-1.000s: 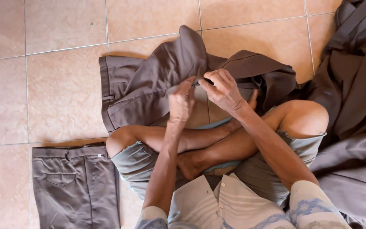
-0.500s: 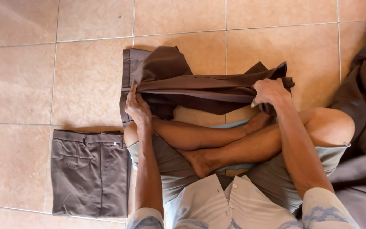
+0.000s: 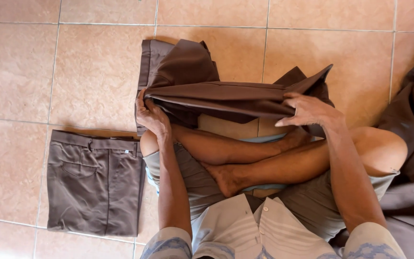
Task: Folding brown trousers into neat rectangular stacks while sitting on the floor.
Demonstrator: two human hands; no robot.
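The left hand [image 3: 152, 115] and right hand [image 3: 307, 109], together at the raised fabric a second ago, now grip opposite ends of the brown trousers [image 3: 226, 93], stretched into a flat band that appears folded lengthwise over the crossed legs.

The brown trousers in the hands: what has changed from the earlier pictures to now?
A second ago both hands worked close together at one raised spot of the brown trousers. Since then the left hand has moved left and the right hand right, stretching the cloth into a long flat fold between them. Both still grip it. The folded trousers on the tiled floor stayed as before.
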